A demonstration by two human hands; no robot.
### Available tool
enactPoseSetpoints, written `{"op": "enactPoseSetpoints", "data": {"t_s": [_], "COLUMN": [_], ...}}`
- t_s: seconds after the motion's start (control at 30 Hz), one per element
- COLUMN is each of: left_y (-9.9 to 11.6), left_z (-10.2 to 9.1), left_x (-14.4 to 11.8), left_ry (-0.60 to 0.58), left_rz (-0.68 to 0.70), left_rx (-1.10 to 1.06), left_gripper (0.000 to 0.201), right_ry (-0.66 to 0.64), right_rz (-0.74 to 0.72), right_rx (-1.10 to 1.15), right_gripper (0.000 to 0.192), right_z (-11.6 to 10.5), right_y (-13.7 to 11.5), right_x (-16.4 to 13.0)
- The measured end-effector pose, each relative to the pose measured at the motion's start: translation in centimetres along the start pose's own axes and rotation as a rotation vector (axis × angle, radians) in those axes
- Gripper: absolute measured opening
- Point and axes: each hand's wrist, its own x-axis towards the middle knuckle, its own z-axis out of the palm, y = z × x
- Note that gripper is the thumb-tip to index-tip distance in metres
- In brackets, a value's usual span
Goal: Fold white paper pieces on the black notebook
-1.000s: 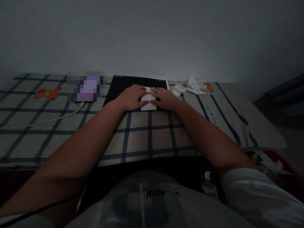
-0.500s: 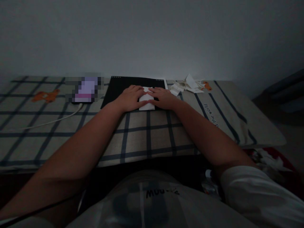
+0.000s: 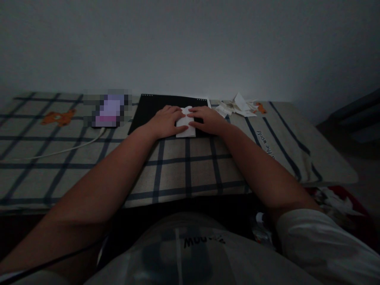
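A small folded piece of white paper (image 3: pixel 186 132) lies on a black folder or notebook cover (image 3: pixel 151 105) with punched holes along its far edge. On the paper's left side rest the fingertips of my left hand (image 3: pixel 166 122), its fingers stretched out and the thumb apart. From the right, my right hand (image 3: pixel 210 120) touches the same paper with spread fingers. A strip of the paper shows between the two hands, while its side edges are partly hidden under the fingers.
A phone (image 3: pixel 108 111) with a white cable (image 3: pixel 74 148) lies to the left on the checked cloth (image 3: pixel 175 170). Torn white paper scraps (image 3: pixel 242 105) are at the back right. Below the table's right end is a red container (image 3: pixel 350 198); a plastic bottle (image 3: pixel 261 227) stands near my lap.
My fingertips have drawn slightly apart, the right hand shifting a little to the right, so more of the paper's middle shows. The view has also shifted slightly.
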Motion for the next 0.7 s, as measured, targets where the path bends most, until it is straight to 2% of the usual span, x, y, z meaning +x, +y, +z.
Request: {"op": "enactPoseSetpoints", "data": {"t_s": [0.1,0.23,0.7], "left_y": [0.27,0.49,0.71], "left_z": [-0.1,-0.2,-0.56], "left_x": [-0.06,-0.12,-0.21], "left_ry": [0.0,0.007,-0.053], "left_rz": [-0.031,-0.036,-0.036], "left_rx": [0.006,-0.018,0.065], "left_gripper": [0.063,0.066,0.066], "right_ry": [0.015,0.015,-0.004], "right_rz": [0.008,0.004,-0.013], "right_rx": [0.017,0.01,0.035], "right_gripper": [0.04,0.037,0.039], "right_z": [0.24,0.46,0.46], "right_y": [0.25,0.39,0.58], "right_x": [-0.07,-0.08,0.04]}}
